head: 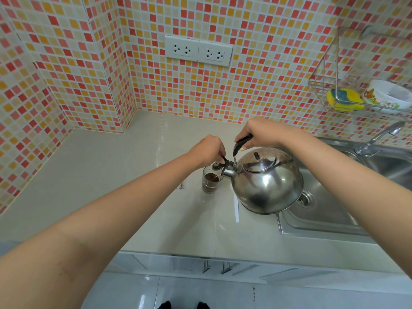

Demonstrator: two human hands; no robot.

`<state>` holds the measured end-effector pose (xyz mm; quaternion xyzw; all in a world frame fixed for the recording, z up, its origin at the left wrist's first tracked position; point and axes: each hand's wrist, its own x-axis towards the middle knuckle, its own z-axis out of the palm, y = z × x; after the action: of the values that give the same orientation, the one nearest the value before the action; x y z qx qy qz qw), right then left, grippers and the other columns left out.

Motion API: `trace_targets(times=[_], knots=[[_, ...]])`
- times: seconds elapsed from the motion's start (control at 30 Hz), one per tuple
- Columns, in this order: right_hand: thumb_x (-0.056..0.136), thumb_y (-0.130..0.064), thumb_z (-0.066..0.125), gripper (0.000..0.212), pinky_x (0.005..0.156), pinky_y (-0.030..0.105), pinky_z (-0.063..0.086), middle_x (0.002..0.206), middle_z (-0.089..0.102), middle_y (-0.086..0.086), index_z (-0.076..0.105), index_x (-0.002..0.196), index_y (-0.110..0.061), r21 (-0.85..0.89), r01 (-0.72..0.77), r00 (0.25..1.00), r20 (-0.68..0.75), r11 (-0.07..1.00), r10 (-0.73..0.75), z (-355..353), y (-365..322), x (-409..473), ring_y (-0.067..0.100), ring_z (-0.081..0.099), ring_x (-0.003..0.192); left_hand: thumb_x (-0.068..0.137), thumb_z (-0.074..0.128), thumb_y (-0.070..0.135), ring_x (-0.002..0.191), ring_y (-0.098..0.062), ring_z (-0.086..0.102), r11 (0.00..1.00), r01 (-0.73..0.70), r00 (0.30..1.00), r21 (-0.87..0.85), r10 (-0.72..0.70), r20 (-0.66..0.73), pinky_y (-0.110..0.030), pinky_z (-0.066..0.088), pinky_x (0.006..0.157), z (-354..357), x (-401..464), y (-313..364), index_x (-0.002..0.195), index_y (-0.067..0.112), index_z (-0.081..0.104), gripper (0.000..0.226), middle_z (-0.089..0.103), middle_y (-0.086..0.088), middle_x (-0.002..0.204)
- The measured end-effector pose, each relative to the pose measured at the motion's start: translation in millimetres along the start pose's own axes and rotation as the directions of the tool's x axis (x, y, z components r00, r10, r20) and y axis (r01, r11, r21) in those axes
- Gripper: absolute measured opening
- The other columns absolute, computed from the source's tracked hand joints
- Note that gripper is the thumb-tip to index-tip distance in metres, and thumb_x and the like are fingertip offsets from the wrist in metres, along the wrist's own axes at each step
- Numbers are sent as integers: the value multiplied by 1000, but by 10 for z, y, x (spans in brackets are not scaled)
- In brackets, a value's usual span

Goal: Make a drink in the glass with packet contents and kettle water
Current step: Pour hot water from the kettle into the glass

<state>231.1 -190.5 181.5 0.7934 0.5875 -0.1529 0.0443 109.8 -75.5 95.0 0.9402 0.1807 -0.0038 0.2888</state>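
Note:
A steel kettle (267, 184) is tilted to the left above the counter, its spout over a small clear glass (209, 181). My right hand (258, 132) grips the kettle's black handle. My left hand (210, 150) pinches the black spout cap lever, holding the spout cap lifted. The glass stands on the counter and holds dark brown powder and liquid. A thin stream of water seems to run from the spout into it. No packet is in view.
The grey counter (111, 175) runs left into a tiled corner. A steel sink (334, 210) with a tap (376, 139) lies right of the kettle. A wire rack (356, 85) on the wall holds a sponge and bowl. Two sockets (198, 51) sit above.

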Motion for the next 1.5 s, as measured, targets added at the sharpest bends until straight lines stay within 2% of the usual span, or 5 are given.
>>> trace_targets(times=[0.27,0.53,0.8,0.97,1.5], knots=[[83,-16,70,30,87,48,52,102,74,4,70,113,-18,14,10,1000,-6,1000,-10,17,10,-22,27,66,94,81,73,12,91,-29,67,1000,8,1000,-9,-8,0,-39,55,86,10,-8,1,105,5,74,25,73,-13,101],[83,-17,70,29,84,38,54,102,75,1,70,112,-19,82,34,998,-61,996,-29,11,91,-145,20,67,90,80,74,11,89,-26,66,997,24,999,-75,-25,-21,-26,44,70,-47,-39,-7,101,4,75,22,73,-13,97],[87,-18,65,14,60,26,43,84,69,-2,70,100,-18,134,-1,991,-135,991,19,44,265,-303,17,60,74,82,72,9,82,-21,59,991,50,998,-123,-55,-35,-28,45,73,-100,-47,12,103,3,74,22,72,-16,100],[88,-21,63,14,68,40,48,84,67,4,70,99,-15,143,-43,984,-166,989,67,14,353,-405,23,60,76,82,72,7,86,-19,60,986,31,998,-165,-39,-46,-26,45,76,-146,-21,116,104,3,74,23,72,-14,103],[85,-12,66,17,67,33,48,84,68,5,71,101,-11,220,-117,934,-307,968,183,-269,719,-261,22,61,76,80,73,7,108,-25,64,975,8,986,-220,-45,-160,-31,47,102,-515,434,330,118,5,68,38,69,-14,117]])
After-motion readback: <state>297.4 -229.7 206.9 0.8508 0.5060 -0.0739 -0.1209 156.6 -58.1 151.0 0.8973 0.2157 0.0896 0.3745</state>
